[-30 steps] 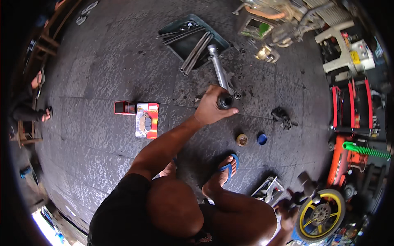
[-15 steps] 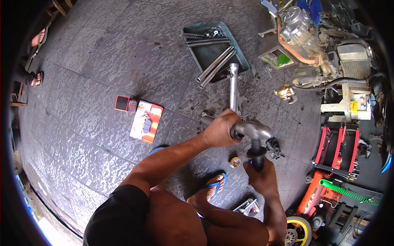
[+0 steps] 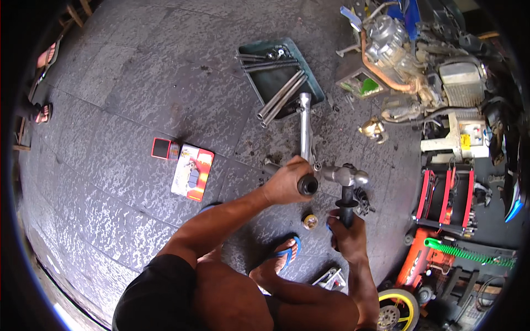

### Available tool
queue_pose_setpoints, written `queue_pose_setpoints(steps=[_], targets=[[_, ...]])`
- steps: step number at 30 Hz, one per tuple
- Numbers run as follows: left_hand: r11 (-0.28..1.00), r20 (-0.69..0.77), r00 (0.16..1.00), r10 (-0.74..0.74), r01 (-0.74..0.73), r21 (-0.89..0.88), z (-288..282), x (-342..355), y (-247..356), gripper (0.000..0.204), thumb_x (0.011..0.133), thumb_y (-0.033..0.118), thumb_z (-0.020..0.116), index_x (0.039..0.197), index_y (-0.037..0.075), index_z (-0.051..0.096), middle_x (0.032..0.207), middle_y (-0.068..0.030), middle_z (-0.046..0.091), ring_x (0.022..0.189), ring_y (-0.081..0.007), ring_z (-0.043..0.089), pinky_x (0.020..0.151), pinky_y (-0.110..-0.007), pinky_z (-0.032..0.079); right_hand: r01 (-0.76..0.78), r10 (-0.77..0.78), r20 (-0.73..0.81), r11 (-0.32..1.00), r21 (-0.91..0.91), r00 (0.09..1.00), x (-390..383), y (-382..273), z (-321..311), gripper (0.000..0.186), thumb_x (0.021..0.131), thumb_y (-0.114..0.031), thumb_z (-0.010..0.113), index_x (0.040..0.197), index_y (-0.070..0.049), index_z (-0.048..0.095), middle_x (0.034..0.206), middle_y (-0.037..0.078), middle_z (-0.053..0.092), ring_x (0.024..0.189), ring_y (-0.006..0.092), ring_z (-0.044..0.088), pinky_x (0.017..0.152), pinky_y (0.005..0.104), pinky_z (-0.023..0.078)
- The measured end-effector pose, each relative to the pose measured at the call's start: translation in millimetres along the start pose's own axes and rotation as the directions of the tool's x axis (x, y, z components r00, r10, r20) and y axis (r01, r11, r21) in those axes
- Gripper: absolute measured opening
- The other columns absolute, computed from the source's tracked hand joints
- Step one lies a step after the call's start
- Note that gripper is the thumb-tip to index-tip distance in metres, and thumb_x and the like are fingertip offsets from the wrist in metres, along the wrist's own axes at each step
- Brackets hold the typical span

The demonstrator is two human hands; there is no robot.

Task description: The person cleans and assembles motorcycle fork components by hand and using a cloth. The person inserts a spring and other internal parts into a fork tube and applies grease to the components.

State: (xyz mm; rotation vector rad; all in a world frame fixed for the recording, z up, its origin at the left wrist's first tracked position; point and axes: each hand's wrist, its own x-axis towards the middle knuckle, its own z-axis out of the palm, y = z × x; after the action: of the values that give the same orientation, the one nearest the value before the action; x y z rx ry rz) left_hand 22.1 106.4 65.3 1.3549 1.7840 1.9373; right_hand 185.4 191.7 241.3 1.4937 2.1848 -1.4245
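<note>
My left hand [image 3: 288, 183] is closed around a metal tube [image 3: 307, 185], whose dark round end faces up beside my thumb. My right hand [image 3: 348, 236] grips the black handle of a hammer [image 3: 346, 177]. Its steel head is held just right of the tube's end, apart from it. Beyond my left hand, a shiny silver fork leg [image 3: 305, 129] extends toward the tray. A small gold-coloured round part [image 3: 310, 222] sits on the floor between my hands and my foot. Black crumpled material [image 3: 364, 202] lies behind the hammer handle.
A dark green tray [image 3: 316, 91] holds metal rods and springs. Left of my arm lie a brake pad package [image 3: 192, 172] and a small red-edged box [image 3: 161, 148]. Along the right stand an engine [image 3: 386, 41], a red tool rack [image 3: 447, 198] and a yellow wheel [image 3: 411, 309]. Another person's foot [image 3: 44, 113] is far left.
The hammer head has moved off the tube's end, slightly to the right. My left hand has shifted a little lower, and the tube's dark end now shows fully. The whole view has shifted slightly.
</note>
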Motion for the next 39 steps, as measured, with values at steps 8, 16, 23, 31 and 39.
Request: queue_pose_setpoints(steps=[8,16,23,31,39], targets=[[0.998,0.004,0.998,-0.061,0.061,-0.001,1.9,4.6,0.1,0.036,0.066,0.013,0.085,0.093,0.007,0.062,0.094,-0.01,0.063,0.101,-0.0336,0.059,0.09,-0.042,0.049,0.357,-0.359,0.007,0.932,0.065,0.933,-18.7,28.5,-11.7,0.032,0.088,-0.016,0.073,0.111,0.003,0.065,0.07,0.004,0.065,0.054,0.0151,0.062,0.053,0.0309,0.051],[0.997,0.051,0.996,-0.071,0.068,0.045,10.4,9.1,3.3,0.039,0.065,0.013,0.085,0.097,0.006,0.062,0.095,-0.01,0.064,0.102,-0.0326,0.058,0.091,-0.041,0.049,0.346,-0.358,-0.045,0.923,-0.168,0.933,-20.3,10.5,-15.5,0.023,0.086,-0.015,0.075,0.103,0.0,0.067,0.07,0.004,0.066,0.064,0.0082,0.054,0.06,0.0289,0.047],[0.999,-0.005,0.999,-0.033,0.033,0.019,11.5,7.2,1.7,0.036,0.064,0.013,0.081,0.094,0.005,0.062,0.094,-0.0106,0.064,0.1,-0.0327,0.06,0.092,-0.041,0.048,0.377,-0.375,0.057,0.892,-0.249,0.925,-8.3,7.5,-2.5,0.028,0.09,-0.017,0.071,0.109,0.003,0.064,0.062,-0.001,0.059,0.051,0.0071,0.054,0.048,0.0241,0.043],[0.919,-0.004,0.969,-0.248,0.236,0.317,-28.7,24.9,19.3,0.047,0.064,0.022,0.084,0.103,0.003,0.065,0.103,-0.0167,0.067,0.102,-0.0363,0.064,0.091,-0.043,0.055,0.157,-0.128,-0.117,0.942,0.297,0.985,0.8,49.4,-16.1,0.026,0.089,-0.014,0.07,0.11,0.001,0.063,0.063,0.001,0.056,0.044,0.01,0.053,0.041,0.0276,0.04],[0.321,-0.286,0.754,-0.591,0.545,0.774,-133.3,129.1,-104.3,0.055,0.076,0.027,0.076,0.12,0.001,0.057,0.111,-0.025,0.068,0.11,-0.039,0.064,0.096,-0.049,0.05,-0.147,0.164,-0.151,0.982,0.119,0.975,0.0,146.9,-7.2,0.037,0.087,-0.019,0.072,0.115,0.004,0.064,0.062,0.007,0.061,0.048,0.0144,0.057,0.046,0.0327,0.045]])
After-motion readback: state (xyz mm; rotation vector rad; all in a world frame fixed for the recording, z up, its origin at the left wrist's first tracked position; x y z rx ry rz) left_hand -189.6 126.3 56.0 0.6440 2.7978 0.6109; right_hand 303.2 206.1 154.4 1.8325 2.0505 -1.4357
